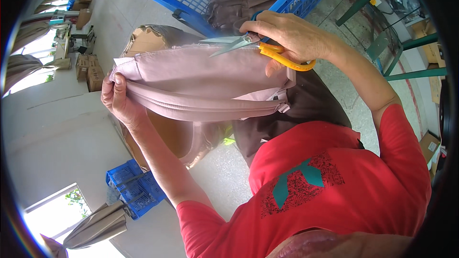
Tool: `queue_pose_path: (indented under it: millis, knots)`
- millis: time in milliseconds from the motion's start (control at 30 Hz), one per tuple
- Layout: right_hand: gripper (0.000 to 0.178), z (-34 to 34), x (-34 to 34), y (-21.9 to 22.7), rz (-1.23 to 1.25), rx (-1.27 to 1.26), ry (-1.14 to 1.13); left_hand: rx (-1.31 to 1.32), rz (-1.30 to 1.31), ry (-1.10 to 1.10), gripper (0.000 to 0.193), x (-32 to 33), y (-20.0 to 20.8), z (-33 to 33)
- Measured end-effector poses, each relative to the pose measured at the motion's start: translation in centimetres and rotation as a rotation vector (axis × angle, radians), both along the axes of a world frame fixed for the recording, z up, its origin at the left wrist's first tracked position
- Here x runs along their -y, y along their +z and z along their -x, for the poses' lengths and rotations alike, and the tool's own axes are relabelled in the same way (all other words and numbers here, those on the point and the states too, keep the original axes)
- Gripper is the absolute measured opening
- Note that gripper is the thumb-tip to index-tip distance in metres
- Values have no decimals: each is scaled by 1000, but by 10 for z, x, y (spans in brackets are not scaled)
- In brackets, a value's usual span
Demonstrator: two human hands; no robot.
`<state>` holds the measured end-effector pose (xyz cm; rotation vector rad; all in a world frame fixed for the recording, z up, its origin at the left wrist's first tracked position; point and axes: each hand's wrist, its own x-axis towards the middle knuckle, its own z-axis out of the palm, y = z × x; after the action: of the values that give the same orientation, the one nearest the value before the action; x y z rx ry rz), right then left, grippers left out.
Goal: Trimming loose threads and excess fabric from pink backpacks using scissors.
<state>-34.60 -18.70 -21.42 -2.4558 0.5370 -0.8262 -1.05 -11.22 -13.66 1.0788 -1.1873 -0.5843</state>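
A mauve fabric piece (191, 74), perhaps part of a bag, stretches across in front of me, with folded strips along its lower side and a small buckle-like fitting at its right end. My left hand (125, 101) pinches its left corner between thumb and fingers. In my right hand (297, 38) are scissors (287, 61) with orange handles, the fingers wrapped round the grips. The parted blades point left and lie at the fabric's upper edge, where loose threads show. Whether the blades touch the cloth I cannot tell.
Beyond the fabric stands a blue plastic crate (282, 7) full of dark brown cloth pieces. Under the fabric is a cardboard box (143, 43) with clear plastic around it. Green metal legs (366, 0) rise at the right. Another blue crate (136, 188) is at the lower left.
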Motion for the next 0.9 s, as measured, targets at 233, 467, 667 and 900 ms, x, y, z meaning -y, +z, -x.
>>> queue_pose_path:
  millis: [233,467,667,900]
  knots:
    - [37,-13,1,-4,-4,107,41,-11,10,15,11,1,-1,-4]
    - [36,-14,-4,-2,-29,97,57,-42,0,16,10,2,-6,-3]
    - [51,-19,-6,18,50,26,35,-70,-2,72,11,-3,-2,-3]
    - [53,-27,-6,19,109,47,24,-60,2,112,12,-4,-3,2]
